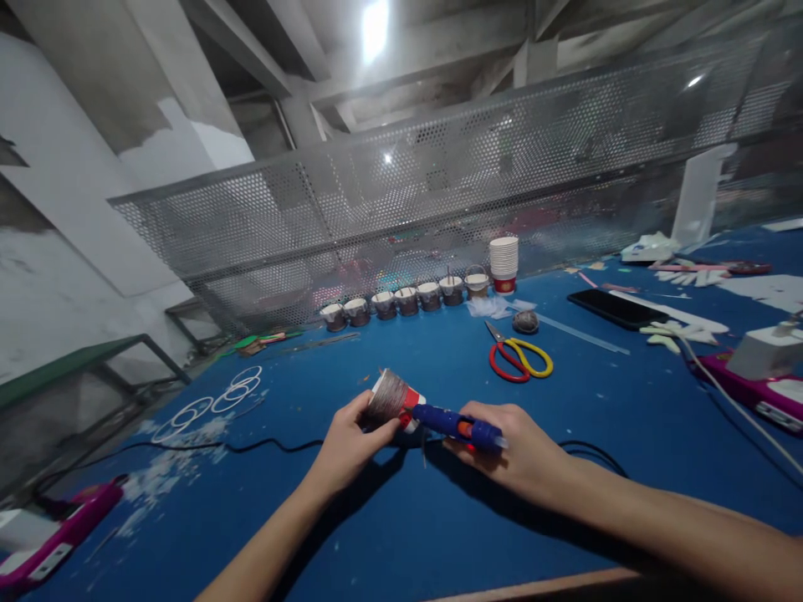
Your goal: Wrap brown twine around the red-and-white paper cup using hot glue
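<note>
My left hand [351, 439] grips a red and white paper cup [414, 398], tilted on its side above the table. Grey-brown cord [387, 396] is wound round part of the cup, and a loose end seems to hang beneath it. In my right hand [502, 439] is a blue hot glue gun [442, 420], its fingers wrapped round the handle. The gun's nozzle points left and meets the cup's red side, beside the wound cord; whether it touches cannot be made out. A small red light glows on the gun.
Several cord-wrapped cups [407, 301] line the back by a perforated metal screen [401, 209], near stacked paper cups [503, 259]. Scissors [520, 359], a cord ball [525, 322] and a phone [618, 309] lie right. White rings [238, 389], a black cable [269, 445] and a power strip [63, 535] lie left.
</note>
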Action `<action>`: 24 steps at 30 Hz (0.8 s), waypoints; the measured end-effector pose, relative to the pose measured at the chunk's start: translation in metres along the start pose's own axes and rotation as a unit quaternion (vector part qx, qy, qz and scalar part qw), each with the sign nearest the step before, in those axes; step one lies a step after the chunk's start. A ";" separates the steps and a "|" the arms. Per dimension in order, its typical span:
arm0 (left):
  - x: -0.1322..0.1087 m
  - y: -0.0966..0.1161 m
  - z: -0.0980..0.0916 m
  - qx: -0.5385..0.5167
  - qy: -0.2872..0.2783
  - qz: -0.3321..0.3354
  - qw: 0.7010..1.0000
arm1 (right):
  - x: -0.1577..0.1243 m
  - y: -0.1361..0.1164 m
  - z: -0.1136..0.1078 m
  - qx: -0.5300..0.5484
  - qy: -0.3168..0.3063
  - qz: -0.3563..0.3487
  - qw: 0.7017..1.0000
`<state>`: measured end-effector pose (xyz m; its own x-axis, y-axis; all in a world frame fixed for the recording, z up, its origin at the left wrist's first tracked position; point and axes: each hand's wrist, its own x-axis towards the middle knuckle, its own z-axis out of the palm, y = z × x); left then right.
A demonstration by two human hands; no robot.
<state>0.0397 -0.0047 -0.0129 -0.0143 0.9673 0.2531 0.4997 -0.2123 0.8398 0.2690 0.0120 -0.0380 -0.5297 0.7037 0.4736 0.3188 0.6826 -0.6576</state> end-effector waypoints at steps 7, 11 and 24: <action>-0.001 0.000 0.002 0.059 0.011 0.031 0.998 | -0.003 -0.002 0.000 -0.038 -0.028 -0.007 0.999; -0.001 -0.004 0.002 0.093 0.007 0.038 0.995 | -0.003 -0.002 -0.001 -0.061 -0.040 -0.011 0.997; -0.002 -0.003 0.002 0.099 0.009 0.057 0.993 | -0.005 0.002 -0.002 -0.102 -0.030 -0.010 0.994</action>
<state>0.0396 -0.0055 -0.0165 0.0375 0.9354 0.3517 0.6590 -0.2877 0.6949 0.2731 0.0102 -0.0404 -0.5815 0.6805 0.4459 0.4565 0.7266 -0.5135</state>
